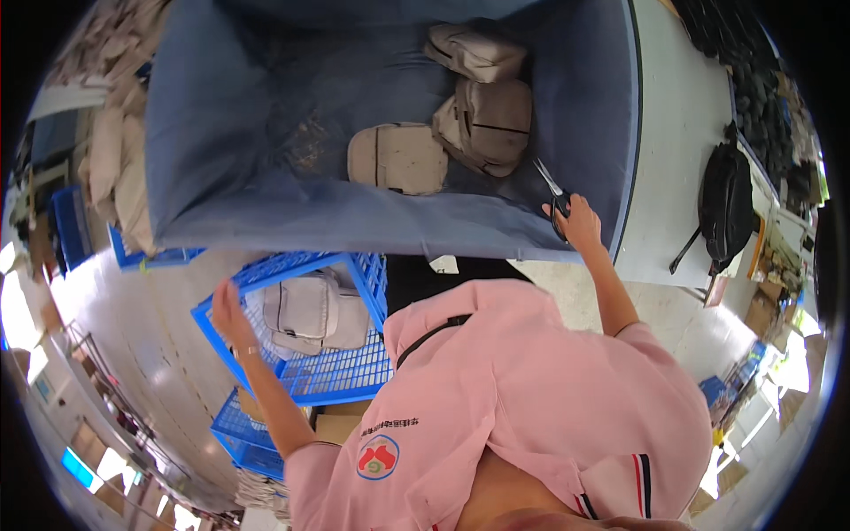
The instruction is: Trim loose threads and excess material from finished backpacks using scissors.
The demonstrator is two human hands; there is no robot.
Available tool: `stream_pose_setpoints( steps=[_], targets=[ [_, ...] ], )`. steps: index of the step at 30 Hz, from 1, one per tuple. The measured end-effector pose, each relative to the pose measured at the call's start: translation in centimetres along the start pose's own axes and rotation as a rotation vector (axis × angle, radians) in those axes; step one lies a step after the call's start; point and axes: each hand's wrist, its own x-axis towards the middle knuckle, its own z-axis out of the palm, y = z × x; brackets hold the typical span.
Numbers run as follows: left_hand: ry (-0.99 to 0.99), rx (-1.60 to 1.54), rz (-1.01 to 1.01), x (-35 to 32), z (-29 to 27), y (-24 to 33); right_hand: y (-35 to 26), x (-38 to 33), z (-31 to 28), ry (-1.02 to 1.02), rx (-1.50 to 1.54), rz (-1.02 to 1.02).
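Note:
My right hand (pixel 581 223) is closed around the dark handles of a pair of scissors (pixel 556 190), at the front right rim of a big blue-grey fabric-lined bin. The silver blades point up and left over the bin's inside. My left hand (pixel 230 317) is at the left corner of a blue plastic crate (pixel 341 387), slightly blurred, fingers stretched out; nothing shows in it. Inside the crate lie light grey backpacks (pixel 303 305). In the bin (pixel 398 232) are a beige backpack (pixel 403 159), a brown-grey backpack (pixel 494 124) and a shiny light one (pixel 478 53).
Right of the bin, a black backpack (pixel 726 203) lies on a pale tabletop (pixel 664 159). More blue crates (pixel 243 434) stand below the tilted one. Beige bags (pixel 119 159) are piled at the left, dark ones (pixel 753 88) at the far right.

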Motion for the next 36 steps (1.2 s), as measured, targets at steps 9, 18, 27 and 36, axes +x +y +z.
stream_pose_setpoints(
  steps=[9, 18, 27, 36],
  targets=[
    [-0.950, 0.122, 0.477, 10.8, 42.2, 12.6, 3.0, -3.0, 2.8, 0.201, 0.308, 0.597],
    [-1.132, -0.235, -0.113, 7.9, 77.6, 10.1, 2.1, -2.8, 4.8, 0.330, 0.174, 0.684],
    [-0.919, -0.671, -0.654, 9.2, 94.7, 13.0, 1.6, -2.7, 3.9, 0.203, 0.194, 0.790],
    [-0.866, -0.693, -0.318, 14.4, 88.4, 19.6, 1.7, -1.7, 4.1, 0.224, 0.209, 0.730]
  ],
)
